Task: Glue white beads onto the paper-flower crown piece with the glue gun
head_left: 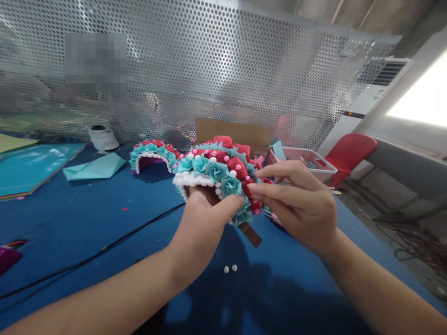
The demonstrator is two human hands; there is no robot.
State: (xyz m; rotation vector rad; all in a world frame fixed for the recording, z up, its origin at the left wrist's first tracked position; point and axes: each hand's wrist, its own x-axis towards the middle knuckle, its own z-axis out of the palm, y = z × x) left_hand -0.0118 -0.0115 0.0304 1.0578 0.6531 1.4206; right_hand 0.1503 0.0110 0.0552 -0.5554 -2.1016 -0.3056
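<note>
My left hand (206,218) is closed on a curved craft piece decorated with paper flowers (217,171), its fingers inside the hollow and its thumb on the outer side. Teal and red paper flowers cover the piece, dotted with pink and white balls, and white balls line its front rim. My right hand (296,200) is at the right side of the piece, fingers stretched out and apart, their tips at the red flowers. Its thumb is hidden. A brown strip (250,234) sticks out below. Two loose white balls (230,268) lie on the table beneath.
On the blue table (87,214) stands a similar flowered arch (153,156). Teal paper (94,166) lies at left, near a white roll (103,138). A black cable (115,242) crosses the table. Behind are a cardboard box (233,130), a plastic basket (307,160) and a perforated metal screen (195,56).
</note>
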